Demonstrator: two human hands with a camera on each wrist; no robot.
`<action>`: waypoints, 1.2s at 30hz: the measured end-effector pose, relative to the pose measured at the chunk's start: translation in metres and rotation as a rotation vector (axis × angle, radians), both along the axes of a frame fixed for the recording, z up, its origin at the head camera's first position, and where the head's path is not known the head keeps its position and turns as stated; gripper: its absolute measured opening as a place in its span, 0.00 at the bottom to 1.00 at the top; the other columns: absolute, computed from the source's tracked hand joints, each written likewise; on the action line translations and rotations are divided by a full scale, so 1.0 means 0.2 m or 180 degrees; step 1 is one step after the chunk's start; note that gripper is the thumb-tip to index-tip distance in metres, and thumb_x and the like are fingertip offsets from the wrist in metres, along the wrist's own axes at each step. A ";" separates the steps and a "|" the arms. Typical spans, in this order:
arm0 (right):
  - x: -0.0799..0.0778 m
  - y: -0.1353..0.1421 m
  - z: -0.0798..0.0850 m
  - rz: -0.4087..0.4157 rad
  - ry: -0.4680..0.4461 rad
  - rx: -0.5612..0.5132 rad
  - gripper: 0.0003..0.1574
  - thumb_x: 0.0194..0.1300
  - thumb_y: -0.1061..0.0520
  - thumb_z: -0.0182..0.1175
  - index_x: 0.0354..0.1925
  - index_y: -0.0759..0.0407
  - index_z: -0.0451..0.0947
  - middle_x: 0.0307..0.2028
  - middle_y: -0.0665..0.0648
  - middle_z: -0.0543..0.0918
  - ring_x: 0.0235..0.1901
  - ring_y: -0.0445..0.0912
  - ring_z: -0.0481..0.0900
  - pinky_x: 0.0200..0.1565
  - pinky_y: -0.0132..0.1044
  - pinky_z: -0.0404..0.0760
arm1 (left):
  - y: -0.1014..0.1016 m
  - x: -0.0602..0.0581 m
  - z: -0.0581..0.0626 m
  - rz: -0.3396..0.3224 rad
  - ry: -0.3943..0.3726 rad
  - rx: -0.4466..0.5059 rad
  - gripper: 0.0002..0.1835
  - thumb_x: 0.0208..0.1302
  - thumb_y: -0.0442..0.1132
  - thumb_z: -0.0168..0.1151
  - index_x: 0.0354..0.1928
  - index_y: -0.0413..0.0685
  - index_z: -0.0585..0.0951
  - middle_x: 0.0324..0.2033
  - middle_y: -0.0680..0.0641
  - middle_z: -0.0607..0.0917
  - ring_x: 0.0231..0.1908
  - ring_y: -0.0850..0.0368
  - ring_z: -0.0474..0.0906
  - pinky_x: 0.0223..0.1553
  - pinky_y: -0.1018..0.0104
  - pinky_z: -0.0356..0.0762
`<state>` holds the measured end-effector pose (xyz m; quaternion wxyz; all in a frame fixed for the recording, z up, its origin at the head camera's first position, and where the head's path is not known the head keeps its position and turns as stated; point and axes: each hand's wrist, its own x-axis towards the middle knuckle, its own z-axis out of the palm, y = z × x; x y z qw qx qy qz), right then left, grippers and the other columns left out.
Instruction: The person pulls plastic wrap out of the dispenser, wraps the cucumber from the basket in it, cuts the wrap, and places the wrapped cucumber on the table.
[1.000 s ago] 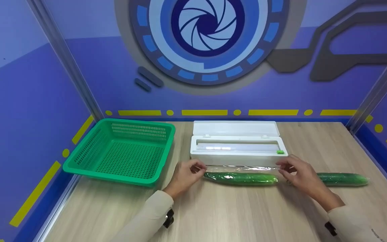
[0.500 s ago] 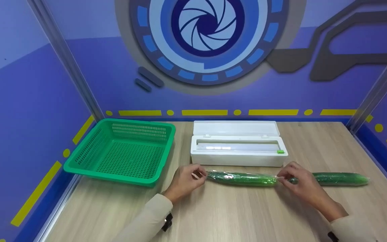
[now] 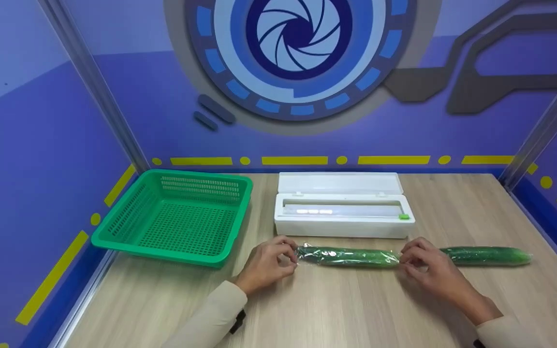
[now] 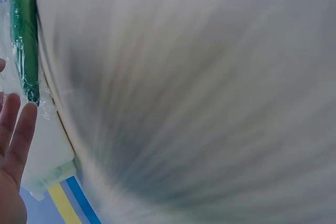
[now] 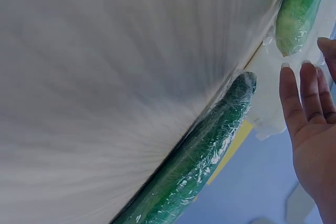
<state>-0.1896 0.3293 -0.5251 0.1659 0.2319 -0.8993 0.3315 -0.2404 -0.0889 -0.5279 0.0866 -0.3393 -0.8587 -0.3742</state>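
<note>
A cucumber (image 3: 351, 256) lies across the wooden table with clear plastic wrap (image 3: 309, 254) over it, crinkled and shiny at its left end. At that end my left hand (image 3: 268, 262) pinches the wrap with bent fingers. My right hand (image 3: 435, 267) pinches the film by the paler right end, thumb and index close together. In the right wrist view, the pale tip of the cucumber (image 5: 294, 27) sits just beyond the right fingertips. Another wrapped cucumber (image 3: 489, 256) lies to the right, partly behind the right hand.
A white wrap dispenser box (image 3: 344, 229) with its lid raised stands just behind the cucumber; a green slider (image 3: 404, 217) sits at its right. A green perforated basket (image 3: 162, 253) is at the left. Blue panel walls enclose the table's back and sides.
Both hands have come down and toward me, bringing the film's far edge from beside the box over the cucumber. The film now lies against it, and the right hand has ended slightly lower.
</note>
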 end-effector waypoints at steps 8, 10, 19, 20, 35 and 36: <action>0.01 -0.01 -0.03 0.0000 -0.0143 0.0162 0.23 0.53 0.74 0.78 0.34 0.47 0.85 0.47 0.49 0.81 0.44 0.40 0.82 0.43 0.39 0.87 | -0.01 -0.02 -0.04 0.0065 0.0389 -0.0404 0.07 0.55 0.32 0.79 0.28 0.49 0.88 0.57 0.50 0.88 0.61 0.54 0.81 0.59 0.58 0.80; 0.01 -0.02 -0.02 -0.0054 -0.0225 0.0224 0.22 0.54 0.73 0.78 0.34 0.47 0.85 0.48 0.49 0.81 0.45 0.41 0.82 0.44 0.40 0.87 | 0.00 -0.03 -0.04 0.0095 0.0401 -0.0460 0.07 0.56 0.31 0.79 0.28 0.50 0.88 0.58 0.50 0.88 0.62 0.54 0.81 0.60 0.59 0.79; 0.00 -0.03 -0.01 -0.0202 -0.0473 0.0460 0.19 0.58 0.71 0.77 0.34 0.47 0.85 0.50 0.53 0.79 0.43 0.42 0.84 0.45 0.41 0.85 | 0.02 -0.05 -0.07 0.0177 0.0303 -0.0590 0.05 0.57 0.30 0.78 0.29 0.46 0.89 0.61 0.48 0.86 0.63 0.52 0.81 0.60 0.59 0.79; -0.01 -0.03 -0.01 -0.0205 -0.0491 0.0458 0.19 0.58 0.71 0.77 0.34 0.48 0.85 0.50 0.52 0.79 0.43 0.42 0.84 0.45 0.41 0.85 | 0.02 -0.05 -0.07 0.0182 0.0251 -0.0590 0.05 0.57 0.31 0.78 0.29 0.46 0.90 0.61 0.48 0.86 0.63 0.53 0.80 0.61 0.59 0.78; -0.04 -0.07 -0.02 -0.0397 -0.0539 0.0424 0.12 0.60 0.65 0.79 0.34 0.51 0.85 0.47 0.51 0.81 0.44 0.46 0.83 0.46 0.45 0.84 | 0.13 -0.07 -0.09 0.0596 0.0109 -0.0282 0.09 0.54 0.34 0.84 0.27 0.45 0.88 0.40 0.49 0.90 0.42 0.56 0.87 0.46 0.65 0.84; -0.04 -0.07 -0.02 -0.0421 -0.0554 0.0427 0.14 0.60 0.65 0.79 0.35 0.51 0.83 0.45 0.50 0.81 0.43 0.45 0.83 0.45 0.44 0.84 | 0.13 -0.07 -0.10 0.0635 0.0136 -0.0281 0.11 0.53 0.33 0.84 0.27 0.46 0.87 0.37 0.50 0.88 0.39 0.58 0.86 0.43 0.66 0.84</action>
